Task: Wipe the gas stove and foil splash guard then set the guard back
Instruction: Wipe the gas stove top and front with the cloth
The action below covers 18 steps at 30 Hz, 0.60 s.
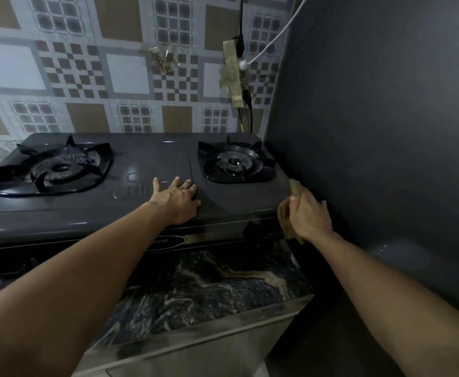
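A dark grey two-burner gas stove (pixel 146 156) stands on a marbled counter, one burner at the left (pixel 57 168) and one at the right (pixel 236 161). My left hand (pixel 178 197) lies flat on the stove top between the burners, fingers spread, holding nothing. My right hand (pixel 308 216) grips a tan cloth (pixel 286 216) against the stove's right front corner, beside the dark wall. No foil splash guard is in view.
A patterned tiled wall (pixel 92 77) rises behind the stove. A taped power strip (pixel 235 74) with black and white cables hangs above the right burner. A plain dark grey wall (pixel 386 118) closes the right side. The marbled counter edge (pixel 209 292) lies below the stove front.
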Motion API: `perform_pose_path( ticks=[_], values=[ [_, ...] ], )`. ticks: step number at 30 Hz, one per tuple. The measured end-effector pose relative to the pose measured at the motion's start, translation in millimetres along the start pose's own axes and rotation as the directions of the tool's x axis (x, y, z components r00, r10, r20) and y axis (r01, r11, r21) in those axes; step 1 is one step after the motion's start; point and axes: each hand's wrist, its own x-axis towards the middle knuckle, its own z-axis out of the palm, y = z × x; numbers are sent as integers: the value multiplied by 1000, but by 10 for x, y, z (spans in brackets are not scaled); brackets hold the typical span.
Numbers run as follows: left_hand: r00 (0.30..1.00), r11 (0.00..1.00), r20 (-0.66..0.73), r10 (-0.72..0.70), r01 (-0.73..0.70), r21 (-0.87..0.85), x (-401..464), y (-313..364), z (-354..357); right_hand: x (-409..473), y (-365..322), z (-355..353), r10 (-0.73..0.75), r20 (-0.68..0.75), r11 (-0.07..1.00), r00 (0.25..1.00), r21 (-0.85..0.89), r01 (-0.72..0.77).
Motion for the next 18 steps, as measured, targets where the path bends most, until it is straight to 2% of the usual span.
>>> perform_pose_path(
  ticks=[2,3,6,8,9,12,18],
  values=[
    [1000,1000,8,-21,21,10,15,25,20,115,90,-133,135,179,972,974,166,-165],
    [1000,999,13,-28,28,24,31,37,19,139,99,-139,139,216,951,966,242,-191],
    [998,997,43,-49,46,61,57,87,-28,73,-2,-24,63,85,926,994,368,-90],
    [997,996,53,-61,57,64,55,112,-48,37,-54,75,-89,-52,972,995,214,99],
    [996,996,56,-67,63,59,44,119,-55,25,-99,105,-181,-76,976,981,111,189],
    [995,996,50,-83,82,27,-5,115,-62,-42,-375,123,-366,1,931,931,-10,366],
    [990,990,-67,-128,122,-77,-251,-187,-89,-78,-999,186,-593,149,798,792,-23,602]
  ],
)
